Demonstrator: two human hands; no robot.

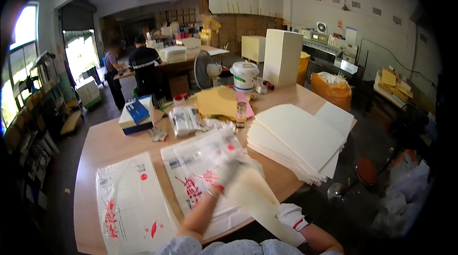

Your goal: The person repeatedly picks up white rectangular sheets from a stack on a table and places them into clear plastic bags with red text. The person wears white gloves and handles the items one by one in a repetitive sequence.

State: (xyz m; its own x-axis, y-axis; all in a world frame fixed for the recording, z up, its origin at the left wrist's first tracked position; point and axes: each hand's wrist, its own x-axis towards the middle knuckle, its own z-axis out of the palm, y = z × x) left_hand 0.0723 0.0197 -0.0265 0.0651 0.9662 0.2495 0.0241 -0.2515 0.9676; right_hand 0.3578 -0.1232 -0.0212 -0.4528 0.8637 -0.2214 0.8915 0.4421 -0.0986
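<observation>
Left grip [230, 171]: gloved, blurred. Right grip [290, 216]: gloved, at edge of cream sheet [254, 194], which spans between both grips. Printed plastic bag [183, 171]: left of left grip. White board stack [300, 135]: beyond right grip.

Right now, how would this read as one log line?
left hand: blurred, grip unclear, at cream sheet | right hand: at sheet's right edge | white stack: on table, right

A light-brown wooden worktop [107, 145] stands near on a dark grey floor [101, 114]. Daylight fills a tall paned window [23, 28] and an open doorway [78, 53] at left; a white wall [369, 23] rises far right.
</observation>
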